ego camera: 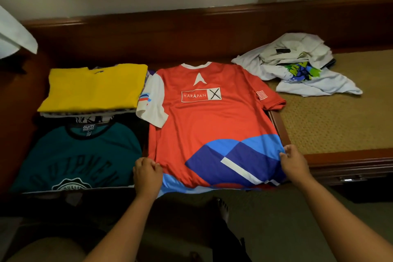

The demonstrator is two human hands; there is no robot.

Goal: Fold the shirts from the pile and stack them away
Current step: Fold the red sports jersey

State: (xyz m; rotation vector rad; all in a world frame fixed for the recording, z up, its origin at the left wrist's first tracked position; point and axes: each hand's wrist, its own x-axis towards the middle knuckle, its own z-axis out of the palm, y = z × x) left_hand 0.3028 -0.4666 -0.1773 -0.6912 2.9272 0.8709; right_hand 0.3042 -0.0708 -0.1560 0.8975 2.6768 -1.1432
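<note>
**Red jersey laid flat, both hands on its near hem**

I have the red jersey (212, 125) spread face-up straight ahead of me, collar pointing away toward the wall and hem toward my body, so its long axis runs directly out from me. It seems to lie in an open drawer or case, and its far-right sleeve hangs over the wooden edge onto the woven worktop (331, 125).

My left hand (147, 174) pinches the near-left corner of the hem, fingers curled onto the cloth. My right hand (294, 164) grips the near-right edge where the blue panels meet the side seam, fingers bent over the fabric. The two hands sit level with each other, one at each side of the hem, so neither is closer to the work than the other.

That matters for the fold, as I judge it: with the shirt running away from me, a fold along its length means carrying one side across to the other, and a fold across it means lifting the hem toward the collar.

To the left lie finished shirts: a yellow folded shirt (93, 89) on a small stack, and a teal shirt (80, 155) nearer me. The unfolded pile (297, 66), mostly white cloth, sits on the worktop far right, well apart from my hands, closer to my right one.
</note>
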